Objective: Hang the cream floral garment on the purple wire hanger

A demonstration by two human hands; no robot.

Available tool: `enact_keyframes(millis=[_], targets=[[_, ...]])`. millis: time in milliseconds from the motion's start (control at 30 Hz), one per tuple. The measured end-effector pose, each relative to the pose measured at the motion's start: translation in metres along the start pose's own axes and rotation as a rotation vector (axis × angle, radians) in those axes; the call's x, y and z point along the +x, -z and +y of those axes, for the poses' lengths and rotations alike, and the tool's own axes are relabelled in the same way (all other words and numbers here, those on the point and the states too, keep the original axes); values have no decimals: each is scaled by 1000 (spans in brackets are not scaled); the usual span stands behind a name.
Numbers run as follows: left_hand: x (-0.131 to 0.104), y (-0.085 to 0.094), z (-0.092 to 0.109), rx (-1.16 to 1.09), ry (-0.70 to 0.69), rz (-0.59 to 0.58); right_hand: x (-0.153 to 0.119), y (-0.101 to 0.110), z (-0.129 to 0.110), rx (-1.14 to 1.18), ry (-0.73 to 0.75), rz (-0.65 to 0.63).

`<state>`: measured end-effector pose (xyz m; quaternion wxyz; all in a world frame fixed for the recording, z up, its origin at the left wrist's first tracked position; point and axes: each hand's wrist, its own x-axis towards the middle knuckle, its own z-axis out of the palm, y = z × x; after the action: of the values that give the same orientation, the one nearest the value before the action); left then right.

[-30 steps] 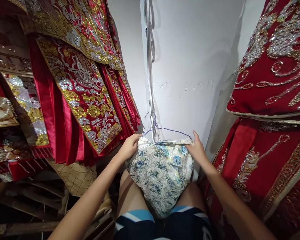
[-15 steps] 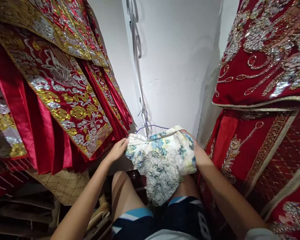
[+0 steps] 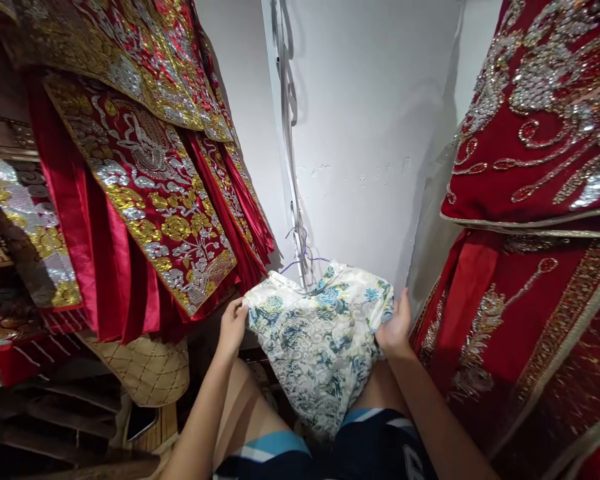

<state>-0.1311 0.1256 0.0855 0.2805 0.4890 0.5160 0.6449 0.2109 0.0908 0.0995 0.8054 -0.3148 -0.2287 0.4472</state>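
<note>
A short-sleeved white top with blue and yellow flowers [image 3: 320, 340] hangs spread before my knees on a thin purple hanger [image 3: 293, 265]. The hanger's wire hook is by the metal rail. Pinched in my left hand [image 3: 233, 327] is the edge of the left sleeve. On the other side, my right hand [image 3: 396, 328] lies against the right sleeve, palm turned inward. One finger of it points up and apart, and others are partly hidden by the cloth. The lower part of the top hangs between my thighs.
Red garments with gold and silver embroidery [image 3: 150, 200] hang close on the left. Beaded red garments [image 3: 485, 180] fill the right side. A narrow metal rail [image 3: 286, 133] runs along the white wall [image 3: 360, 120]. Low at left, a phone [image 3: 143, 421] lies on a wooden surface.
The top is now spread flatter, its right shoulder and sleeve unfolded. My right hand has come out from behind the cloth to its right edge. My left hand has moved slightly left and down.
</note>
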Motion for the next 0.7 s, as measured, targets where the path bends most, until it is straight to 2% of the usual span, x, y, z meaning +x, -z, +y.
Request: enact_keyframes(millis=[67, 100, 133, 200, 267, 300, 400, 500, 600, 700], targets=[[-5, -13, 13, -67, -18, 44, 9, -5, -14, -33, 12, 118], [-6, -20, 22, -95, -41, 65, 11, -8, -22, -51, 22, 128], [-5, -26, 33, -116, -60, 83, 12, -10, -31, -65, 34, 88], [-4, -34, 53, -138, -94, 92, 7, -13, -47, -63, 47, -82], [-5, -35, 67, -164, -115, 44, -6, -15, -57, -65, 60, -217], [-6, -34, 70, -188, -118, 8, -14, -15, -59, -68, 66, -241], [-10, -28, 73, -305, -108, -87, -31, -17, -57, -35, 37, -229], [-10, -22, 72, -334, -170, -163, -32, -20, -51, 37, -57, -239], [-6, -19, 76, -152, -304, -181, -29, -24, -51, 71, -85, -240], [-4, -21, 83, 281, -503, -75, -42, -23, -56, 43, -27, -224]])
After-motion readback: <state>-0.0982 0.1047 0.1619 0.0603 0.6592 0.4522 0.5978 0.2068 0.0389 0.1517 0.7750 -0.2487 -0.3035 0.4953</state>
